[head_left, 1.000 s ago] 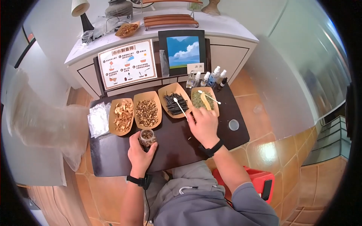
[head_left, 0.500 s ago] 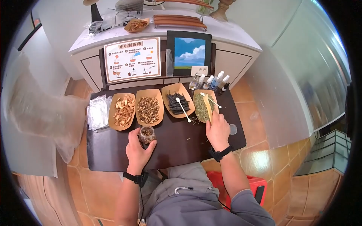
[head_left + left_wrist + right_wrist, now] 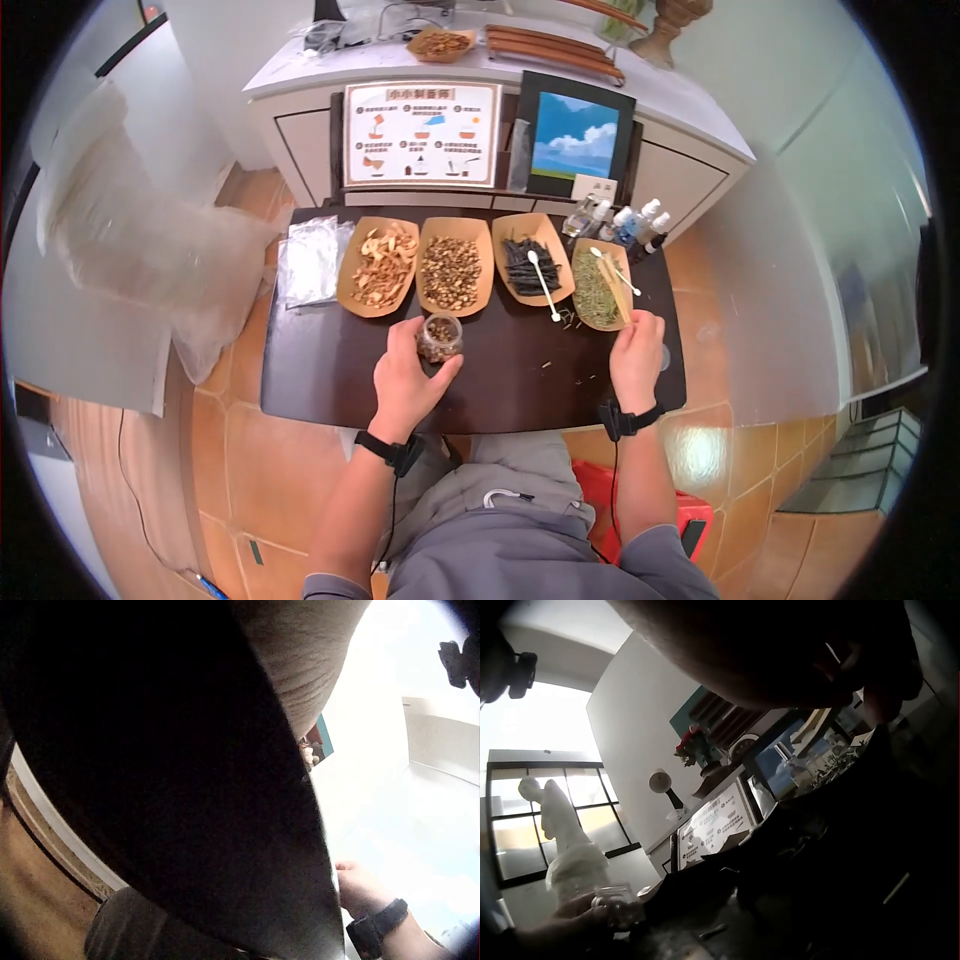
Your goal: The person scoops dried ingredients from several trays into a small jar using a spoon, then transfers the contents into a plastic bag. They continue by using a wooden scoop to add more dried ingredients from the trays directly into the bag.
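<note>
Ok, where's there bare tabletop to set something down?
On the table, between the silver packets and near edge, left of the left hand; also between it and the right hand, barring small scraps. Crowded behind: trays side by side, bottles beyond the rightmost.

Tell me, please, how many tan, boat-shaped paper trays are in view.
5. Four line the dark brown table: from left to right, the first tray, the second tray, the third tray and the fourth tray. The fifth tray sits behind, on the white cabinet.
</note>
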`<move>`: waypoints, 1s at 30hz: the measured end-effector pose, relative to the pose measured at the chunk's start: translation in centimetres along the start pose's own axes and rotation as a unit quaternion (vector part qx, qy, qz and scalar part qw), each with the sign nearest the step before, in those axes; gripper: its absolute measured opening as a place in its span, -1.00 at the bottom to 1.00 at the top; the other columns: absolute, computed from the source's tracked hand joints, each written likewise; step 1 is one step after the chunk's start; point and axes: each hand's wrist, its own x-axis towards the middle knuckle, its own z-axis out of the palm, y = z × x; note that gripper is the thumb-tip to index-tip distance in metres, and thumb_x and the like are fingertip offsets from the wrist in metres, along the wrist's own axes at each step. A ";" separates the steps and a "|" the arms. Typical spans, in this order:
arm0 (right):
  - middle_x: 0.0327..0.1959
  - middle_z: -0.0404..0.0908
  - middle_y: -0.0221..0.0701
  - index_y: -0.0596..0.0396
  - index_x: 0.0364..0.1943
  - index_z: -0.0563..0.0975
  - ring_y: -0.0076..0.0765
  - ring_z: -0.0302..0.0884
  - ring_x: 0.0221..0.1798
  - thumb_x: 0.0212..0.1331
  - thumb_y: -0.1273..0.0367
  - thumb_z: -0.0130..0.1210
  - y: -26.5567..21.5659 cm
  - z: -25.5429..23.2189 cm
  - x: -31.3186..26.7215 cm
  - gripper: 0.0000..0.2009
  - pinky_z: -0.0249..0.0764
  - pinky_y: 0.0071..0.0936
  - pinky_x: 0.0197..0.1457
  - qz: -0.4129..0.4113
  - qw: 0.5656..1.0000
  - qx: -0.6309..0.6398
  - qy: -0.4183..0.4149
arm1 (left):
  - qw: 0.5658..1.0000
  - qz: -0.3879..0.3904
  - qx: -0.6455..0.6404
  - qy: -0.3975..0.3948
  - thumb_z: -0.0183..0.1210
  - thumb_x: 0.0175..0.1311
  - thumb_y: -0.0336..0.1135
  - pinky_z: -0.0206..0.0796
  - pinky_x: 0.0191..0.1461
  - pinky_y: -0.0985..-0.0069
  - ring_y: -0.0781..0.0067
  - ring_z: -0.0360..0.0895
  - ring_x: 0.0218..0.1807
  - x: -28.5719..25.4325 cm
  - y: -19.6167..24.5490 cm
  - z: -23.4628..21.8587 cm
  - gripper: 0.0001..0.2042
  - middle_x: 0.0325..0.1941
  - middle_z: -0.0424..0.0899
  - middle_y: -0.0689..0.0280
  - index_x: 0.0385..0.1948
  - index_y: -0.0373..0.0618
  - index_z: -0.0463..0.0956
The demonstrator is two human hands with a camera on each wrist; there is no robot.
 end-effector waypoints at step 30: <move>-0.53 0.68 -0.16 0.06 -0.32 0.52 0.17 0.69 -0.45 0.58 0.21 0.09 -14.2 3.2 -0.6 -0.71 0.55 0.08 -0.39 -0.165 0.969 0.049 -0.180 | 0.994 -0.018 0.048 0.096 0.57 0.10 -0.21 0.62 -0.04 0.11 -0.08 0.71 0.01 -0.2 -0.1 0.3 -0.24 0.24 0.52 0.04 0.37 -0.15 0.43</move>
